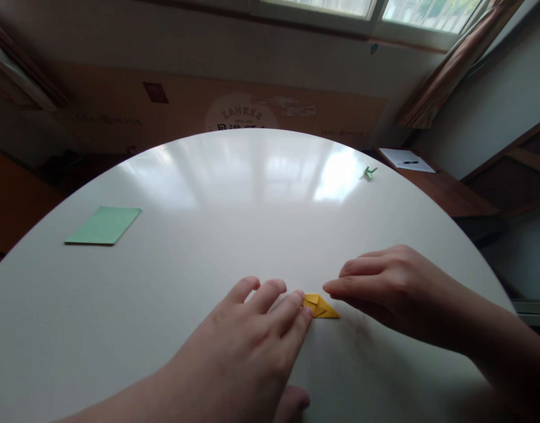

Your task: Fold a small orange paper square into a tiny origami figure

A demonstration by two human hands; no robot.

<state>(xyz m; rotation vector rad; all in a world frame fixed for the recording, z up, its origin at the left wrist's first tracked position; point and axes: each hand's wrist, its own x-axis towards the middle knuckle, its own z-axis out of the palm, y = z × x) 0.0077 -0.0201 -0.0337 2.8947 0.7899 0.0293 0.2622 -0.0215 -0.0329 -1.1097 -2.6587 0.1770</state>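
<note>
A small piece of yellow origami paper [321, 308], folded to a point at its right end, lies on the white round table [217, 235]. My left hand [256, 335] holds it down: the fingertips press on its left end and cover that part. Just to the right, my right hand [388, 282] hovers beside the paper, its index fingertip close to the upper edge with a small gap. The fingers of that hand are stretched out with nothing seen in them; its thumb is hidden.
Light green square paper [104, 225] lies at the left of the table. A small green folded paper figure [369, 172] stands near the far right edge. Beyond that edge, a white sheet [406, 160] with a dark pen rests on a brown surface [459, 194].
</note>
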